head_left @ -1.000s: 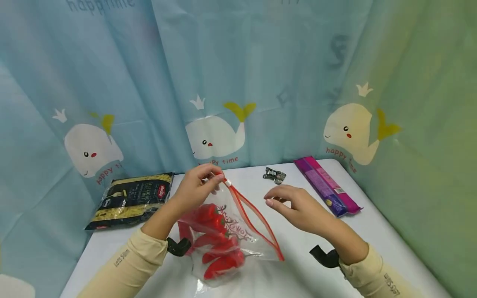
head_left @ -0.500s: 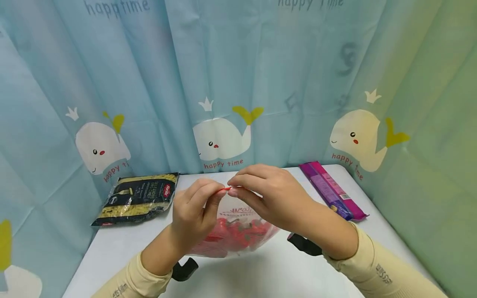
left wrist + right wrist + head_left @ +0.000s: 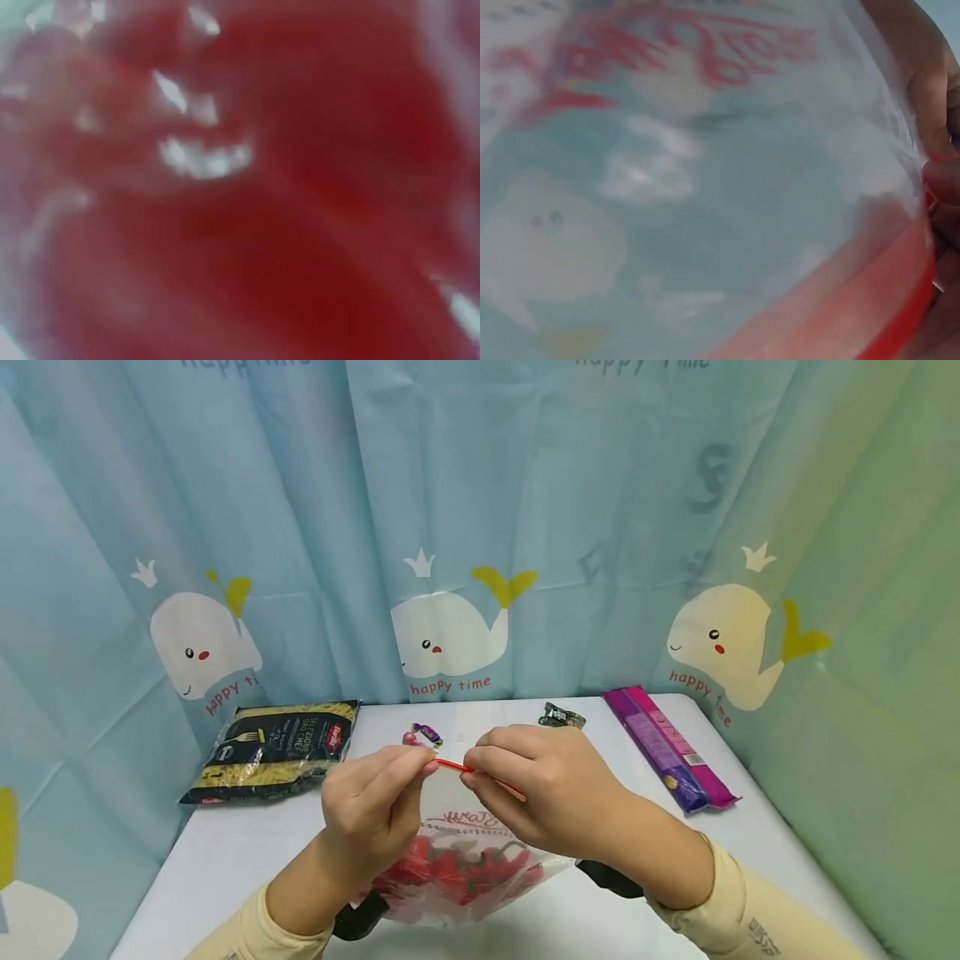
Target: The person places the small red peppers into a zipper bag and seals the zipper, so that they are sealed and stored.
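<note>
A clear zip bag (image 3: 468, 817) with a red closure strip (image 3: 452, 766) hangs between my hands in the head view. Several red peppers (image 3: 480, 870) lie in its lower part. My left hand (image 3: 371, 810) pinches the strip at its left side, and my right hand (image 3: 551, 793) pinches it a short way to the right. Red fills the left wrist view, too blurred for detail. In the right wrist view the bag's clear film (image 3: 652, 225) with red lettering spreads wide, and fingers (image 3: 945, 180) hold its red edge. The hands hide part of the strip.
A black pasta packet (image 3: 281, 752) lies at the table's back left. Small wrapped candies (image 3: 424, 734) sit behind the hands, with a dark shiny wrapper (image 3: 561, 716) to their right. A purple and pink packet (image 3: 670, 747) lies back right. Blue curtains (image 3: 315, 568) surround the white table (image 3: 757, 860).
My right hand, apart from the bag a second ago, has come to its top strip. The bag has turned to hang below both hands. Since half a second ago, the hands have parted slightly and lowered.
</note>
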The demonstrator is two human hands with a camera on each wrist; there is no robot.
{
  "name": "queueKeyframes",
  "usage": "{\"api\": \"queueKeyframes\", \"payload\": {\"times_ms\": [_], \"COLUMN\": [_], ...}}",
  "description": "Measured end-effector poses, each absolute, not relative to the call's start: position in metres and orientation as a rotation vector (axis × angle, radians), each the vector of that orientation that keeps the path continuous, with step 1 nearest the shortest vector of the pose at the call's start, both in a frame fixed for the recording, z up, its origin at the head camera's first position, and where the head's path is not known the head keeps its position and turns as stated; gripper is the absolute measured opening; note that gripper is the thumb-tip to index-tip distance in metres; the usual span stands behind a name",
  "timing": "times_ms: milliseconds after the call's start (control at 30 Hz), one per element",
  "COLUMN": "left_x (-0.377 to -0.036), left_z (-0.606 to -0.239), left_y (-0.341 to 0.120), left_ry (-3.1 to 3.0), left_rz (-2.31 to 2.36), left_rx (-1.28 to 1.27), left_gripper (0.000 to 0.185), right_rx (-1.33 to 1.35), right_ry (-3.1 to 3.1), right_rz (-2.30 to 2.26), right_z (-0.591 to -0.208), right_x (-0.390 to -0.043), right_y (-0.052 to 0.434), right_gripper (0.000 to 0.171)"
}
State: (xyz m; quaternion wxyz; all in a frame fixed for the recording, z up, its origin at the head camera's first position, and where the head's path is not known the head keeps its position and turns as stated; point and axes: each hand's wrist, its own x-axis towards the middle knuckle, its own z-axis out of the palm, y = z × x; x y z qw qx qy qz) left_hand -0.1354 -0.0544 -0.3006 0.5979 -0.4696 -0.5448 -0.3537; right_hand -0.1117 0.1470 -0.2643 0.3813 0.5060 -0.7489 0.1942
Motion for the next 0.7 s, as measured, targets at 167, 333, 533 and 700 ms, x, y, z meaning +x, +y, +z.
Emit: {"api": "queueKeyframes", "payload": {"times_ms": [167, 333, 533, 700], "left_x": [-0.139, -0.141, -0.145, -0.146], "left_z": [-0.298, -0.296, -0.297, -0.298], "left_y": [-0.070, -0.088, -0.099, -0.103], "left_ry": [-1.204, -1.215, -1.203, -1.185], "left_rz": [-0.912, -0.908, -0.875, -0.901], "left_rx": [-0.905, -0.777, -0.692, -0.635], "left_gripper": [0.031, 0.036, 0.038, 0.042], "right_rx": [1.261, 1.245, 1.228, 1.228], "right_ry": [-1.962, -1.991, -1.977, -1.975], "right_rz": [0.440, 0.403, 0.398, 0.419], "right_z": [-0.275, -0.286, -0.292, -0.296], "right_x": [-0.115, -0.116, -0.115, -0.113], "right_y": [0.163, 0.183, 0.203, 0.218], "right_gripper": [0.023, 0.024, 0.026, 0.027]}}
